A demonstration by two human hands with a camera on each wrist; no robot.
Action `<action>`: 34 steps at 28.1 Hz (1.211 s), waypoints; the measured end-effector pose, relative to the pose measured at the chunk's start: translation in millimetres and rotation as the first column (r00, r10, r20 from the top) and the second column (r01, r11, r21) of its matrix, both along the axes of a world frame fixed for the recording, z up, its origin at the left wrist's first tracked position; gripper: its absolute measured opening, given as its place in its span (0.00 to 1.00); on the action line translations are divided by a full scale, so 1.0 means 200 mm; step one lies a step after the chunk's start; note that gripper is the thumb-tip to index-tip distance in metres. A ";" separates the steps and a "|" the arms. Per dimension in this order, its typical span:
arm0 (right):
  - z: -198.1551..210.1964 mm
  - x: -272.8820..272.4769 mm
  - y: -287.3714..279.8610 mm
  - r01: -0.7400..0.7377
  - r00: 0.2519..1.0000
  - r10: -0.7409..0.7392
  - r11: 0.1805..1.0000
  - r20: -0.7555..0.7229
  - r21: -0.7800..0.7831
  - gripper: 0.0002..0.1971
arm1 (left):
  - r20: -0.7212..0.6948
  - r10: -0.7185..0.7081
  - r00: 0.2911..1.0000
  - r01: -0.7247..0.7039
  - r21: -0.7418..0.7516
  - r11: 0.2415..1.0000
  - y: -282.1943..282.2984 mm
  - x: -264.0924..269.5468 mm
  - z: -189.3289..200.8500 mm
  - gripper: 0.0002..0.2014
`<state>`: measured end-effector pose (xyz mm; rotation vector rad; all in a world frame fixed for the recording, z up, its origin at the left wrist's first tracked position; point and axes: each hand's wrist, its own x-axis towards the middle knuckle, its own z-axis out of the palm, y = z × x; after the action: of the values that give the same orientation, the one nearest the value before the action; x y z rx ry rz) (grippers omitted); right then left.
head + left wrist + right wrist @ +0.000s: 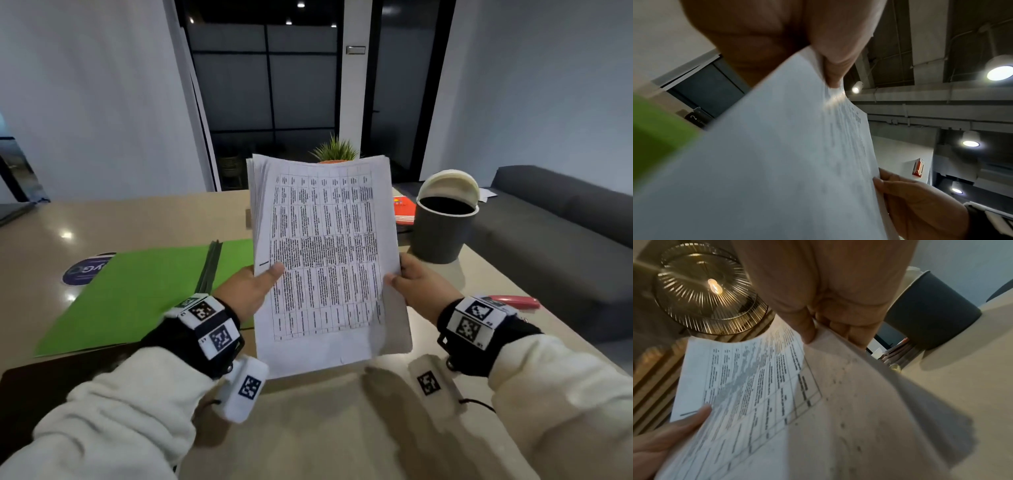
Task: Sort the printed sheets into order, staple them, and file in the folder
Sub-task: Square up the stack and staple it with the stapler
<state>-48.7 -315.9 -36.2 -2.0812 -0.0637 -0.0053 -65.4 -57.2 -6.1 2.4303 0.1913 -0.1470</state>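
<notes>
White paper fills the middle of the head view: a stack of printed sheets (325, 260) held up off the table (325, 421), tilted toward the person, its lower edge hanging just above the tabletop. The left hand (247, 291) pinches the stack's left edge, thumb laid across the printed face and the other fingers hidden behind the paper. The right hand (419, 284) pinches the right edge the same way; the right wrist view shows its thumb on the top page and curled fingers beneath. The top sheet carries a dense table of text, too blurred to read, and the far edges of the pages are slightly fanned rather than flush.

Left of the stack a green folder (137, 294) lies open on the table, partly covering a round dark sticker (84, 270). A red stapler (513, 302) sits on the table beside the right wrist. Further back stand a grey bin (442, 229) with its pale lid tipped up, an orange booklet (404, 209) and a small potted plant (334, 150).

By my reading, the sorting step is in hand: no staple shows, and the folder holds nothing. Next, the order needs checking and the edges squaring against the table; then one hand must let go for the stapler while the other keeps the pages aligned.
</notes>
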 end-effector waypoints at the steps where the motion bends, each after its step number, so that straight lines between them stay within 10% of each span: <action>1: 0.02 -0.01 0.01 0.018 1.000 -0.018 0.999 -0.009 0.029 0.07 | 0.006 0.025 1.000 -0.025 -0.019 1.000 0.00 0.00 -0.01 0.37; 11: -0.02 -0.10 0.01 0.023 0.966 -0.008 0.998 -0.257 0.056 0.09 | -0.103 0.235 0.967 -0.256 -0.453 0.854 0.04 0.04 -0.20 0.34; 18: -0.06 -0.05 -0.04 0.040 0.956 -0.055 0.998 -0.288 -0.057 0.13 | -0.193 0.225 0.955 -0.293 -0.505 0.812 0.07 0.10 -0.29 0.54; 25: -0.12 -0.02 -0.09 0.258 0.923 -0.154 0.928 -0.353 0.269 0.12 | -0.256 -0.006 0.967 -0.210 -0.806 0.554 0.00 0.02 -0.37 0.09; 34: -0.18 -0.02 -0.15 0.132 0.908 -0.156 0.987 -0.389 -0.088 0.07 | -0.376 -0.084 0.923 -0.248 -0.746 0.618 -0.04 -0.01 -0.58 0.12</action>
<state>-52.1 -345.4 -71.7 -2.1039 0.3416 0.3310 -67.9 -64.9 -122.2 1.4698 0.3327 -0.5445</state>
